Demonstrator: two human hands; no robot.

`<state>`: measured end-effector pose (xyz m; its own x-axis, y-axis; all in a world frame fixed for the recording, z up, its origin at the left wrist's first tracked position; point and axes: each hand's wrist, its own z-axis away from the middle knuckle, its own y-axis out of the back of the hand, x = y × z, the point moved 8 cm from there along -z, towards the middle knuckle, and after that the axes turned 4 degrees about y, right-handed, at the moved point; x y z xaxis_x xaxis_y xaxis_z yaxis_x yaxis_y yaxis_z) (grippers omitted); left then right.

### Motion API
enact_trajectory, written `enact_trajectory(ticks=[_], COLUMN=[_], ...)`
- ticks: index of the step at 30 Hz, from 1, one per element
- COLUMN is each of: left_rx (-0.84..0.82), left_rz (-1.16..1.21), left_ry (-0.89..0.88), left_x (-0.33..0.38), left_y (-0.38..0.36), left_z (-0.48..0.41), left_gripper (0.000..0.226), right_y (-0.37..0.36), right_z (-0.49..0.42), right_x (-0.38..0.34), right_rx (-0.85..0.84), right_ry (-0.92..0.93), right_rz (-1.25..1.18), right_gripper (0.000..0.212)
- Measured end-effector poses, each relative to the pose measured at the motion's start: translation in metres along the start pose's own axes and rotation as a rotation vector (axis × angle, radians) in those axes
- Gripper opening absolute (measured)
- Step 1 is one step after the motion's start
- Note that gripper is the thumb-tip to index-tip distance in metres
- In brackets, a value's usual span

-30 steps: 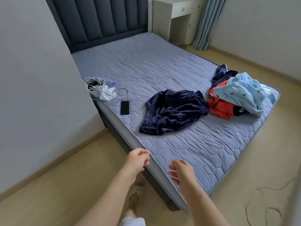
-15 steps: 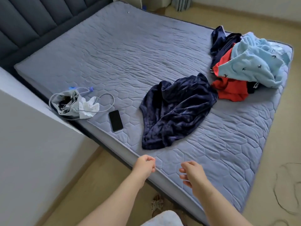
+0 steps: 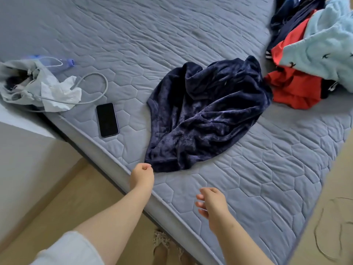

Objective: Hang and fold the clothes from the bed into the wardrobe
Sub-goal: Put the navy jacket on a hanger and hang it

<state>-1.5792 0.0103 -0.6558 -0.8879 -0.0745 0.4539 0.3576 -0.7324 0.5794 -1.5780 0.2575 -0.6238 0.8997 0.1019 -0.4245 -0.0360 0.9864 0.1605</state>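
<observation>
Quilted mattress [image 3: 248,188] carries all the clothes unfolded, navy fleece [image 3: 206,115] at centre and a red-and-blue pile [image 3: 313,54] at two o'clock, nothing hung yet, while the left hand [image 3: 142,174], clenched and empty, hovers beside the fleece's six-o'clock hem and the right hand [image 3: 212,203] hangs loose.

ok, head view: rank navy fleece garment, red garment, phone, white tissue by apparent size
1. navy fleece garment
2. red garment, partly under the light blue garment, so full extent hidden
3. white tissue and phone: look alike, not ranked

L hand [image 3: 142,174] curled, R hand [image 3: 211,202] loose.
</observation>
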Motion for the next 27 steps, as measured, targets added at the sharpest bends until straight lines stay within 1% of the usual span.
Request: enact_trajectory(ticks=[2, 3, 5, 6, 8, 10, 12, 14, 15, 16, 17, 18, 21, 23, 25, 26, 27], left_rx=[0.007, -0.016, -0.092, -0.133, -0.163, -0.193, -0.243, -0.247, -0.235, -0.224, -0.224, -0.221, -0.229, -0.271, -0.322, -0.356, -0.398], left_rz=[-0.088, -0.087, 0.013, 0.096, 0.193, 0.12, 0.025, -0.046, -0.079, -0.093, -0.075, -0.021, 0.184, 0.267, 0.344, 0.384, 0.425], left_ry=[-0.066, -0.049, 0.09, 0.163, 0.27, 0.301, 0.266, 0.191, 0.141, 0.086, 0.05, 0.017, -0.036, -0.068, -0.083, -0.095, -0.113], left_x=[0.008, 0.009, 0.003, -0.002, -0.009, -0.011, -0.008, -0.002, 0.001, 0.004, 0.005, 0.006, 0.012, 0.025, 0.037, 0.045, 0.054], left_y=[-0.018, -0.03, -0.052, -0.062, -0.073, -0.077, -0.077, -0.073, -0.07, -0.064, -0.059, -0.055, -0.034, -0.017, 0.0, 0.01, 0.021], left_z=[-0.015, -0.022, -0.032, -0.036, -0.041, -0.046, -0.048, -0.048, -0.046, -0.041, -0.034, -0.024, 0.014, 0.044, 0.07, 0.085, 0.1], left_gripper=[0.031, 0.042, 0.061, 0.064, 0.054, 0.055, 0.051, 0.044, 0.037, 0.025, 0.013, 0.008, 0.009, 0.011, 0.012, 0.013, 0.015], right_y=[0.0, 0.0, 0.002, 0.004, 0.006, 0.006, 0.005, 0.005, 0.006, 0.006, 0.007, 0.009, 0.019, 0.025, 0.026, 0.025, 0.023], right_z=[-0.014, -0.02, -0.029, -0.033, -0.039, -0.042, -0.041, -0.039, -0.038, -0.035, -0.031, -0.026, -0.004, 0.016, 0.039, 0.051, 0.063], right_x=[0.004, 0.008, 0.017, 0.019, 0.018, 0.014, 0.012, 0.008, 0.009, 0.011, 0.013, 0.014, 0.007, -0.002, -0.015, -0.023, -0.033], right_rx=[0.002, 0.004, 0.007, 0.007, 0.003, 0.002, -0.012, -0.022, -0.017, -0.014, -0.014, -0.016, -0.004, 0.002, -0.027, -0.053, -0.074], right_ry=[-0.011, -0.025, -0.061, -0.068, -0.067, -0.066, -0.066, -0.06, -0.067, -0.084, -0.101, -0.107, -0.106, -0.086, -0.014, 0.06, 0.156], right_rz=[-0.008, -0.008, -0.018, -0.04, -0.087, -0.104, -0.113, -0.128, -0.127, -0.125, -0.125, -0.136, -0.154, -0.151, -0.132, -0.079, -0.001], right_gripper=[0.013, 0.013, 0.014, 0.013, 0.013, 0.013, 0.013, 0.012, 0.012, 0.012, 0.012, 0.012, 0.01, 0.009, 0.007, 0.01, 0.018])
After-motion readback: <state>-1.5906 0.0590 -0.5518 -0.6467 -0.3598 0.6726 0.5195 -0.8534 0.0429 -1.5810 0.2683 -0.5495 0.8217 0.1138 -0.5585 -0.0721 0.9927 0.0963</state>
